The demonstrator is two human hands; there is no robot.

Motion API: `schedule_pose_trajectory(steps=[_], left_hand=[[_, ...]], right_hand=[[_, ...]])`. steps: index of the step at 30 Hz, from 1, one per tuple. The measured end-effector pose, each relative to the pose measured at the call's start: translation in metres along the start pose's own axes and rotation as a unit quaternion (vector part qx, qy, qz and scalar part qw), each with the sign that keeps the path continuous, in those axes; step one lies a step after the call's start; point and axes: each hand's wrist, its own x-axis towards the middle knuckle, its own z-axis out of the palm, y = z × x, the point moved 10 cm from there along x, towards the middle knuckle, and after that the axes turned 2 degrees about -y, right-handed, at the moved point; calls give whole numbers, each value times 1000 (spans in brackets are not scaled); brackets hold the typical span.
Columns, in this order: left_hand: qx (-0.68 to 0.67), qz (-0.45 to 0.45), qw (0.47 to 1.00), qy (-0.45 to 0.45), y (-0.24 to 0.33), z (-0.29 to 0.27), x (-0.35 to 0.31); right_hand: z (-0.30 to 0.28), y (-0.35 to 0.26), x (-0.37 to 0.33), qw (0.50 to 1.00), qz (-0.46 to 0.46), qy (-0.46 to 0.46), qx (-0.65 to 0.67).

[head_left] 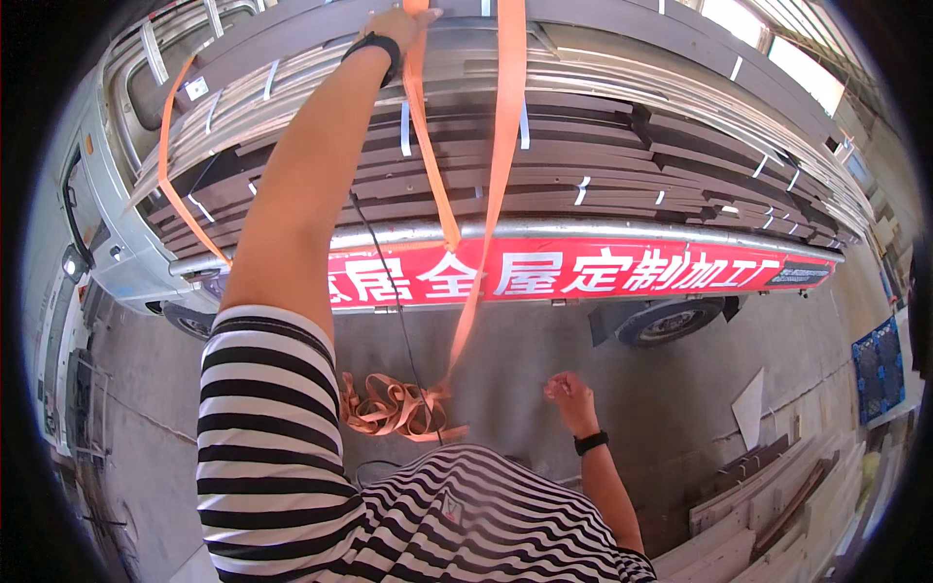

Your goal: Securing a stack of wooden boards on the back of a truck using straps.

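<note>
— Find the orange strap (503, 126)?
— Yes: flat, ribbon-like, draped over layered brown boards (554, 146), past a round metal rail (603, 231), down to tangled loops (362, 420) on the grey floor (515, 340).
— Left hand (403, 24)?
— Up against the strap; cannot tell whether gripping or merely touching.
— Right hand (575, 403)?
— Low, fingers curled, cannot tell how tightly.

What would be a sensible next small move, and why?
Perhaps raise the right hand to the hanging strap: that hand looks empty, the left hand is up at the other strap, and the hanging one runs down toward the heap on the floor.
</note>
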Motion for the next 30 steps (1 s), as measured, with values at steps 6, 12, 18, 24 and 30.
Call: schedule_pose_trajectory(steps=[6, 12, 18, 24, 30], left_hand=[[-65, 50, 997, -1, 1, -2, -29], [-46, 106, 942, 316, 18, -45, -106], [-337, 124, 920, 158, 61, 47, -199], [-252, 56, 954, 152, 75, 115, -230], [-526, 41, 840, -124, 75, 202, -229]], right_hand=[[2, -15, -10, 997, -12, 4, -73], [-2, -3, -15, 995, -50, 15, -80], [2, -10, -22, 997, -23, -1, -68], [-11, -21, -37, 996, -26, 30, -78], [-35, 1, -71, 993, -6, 83, -89]])
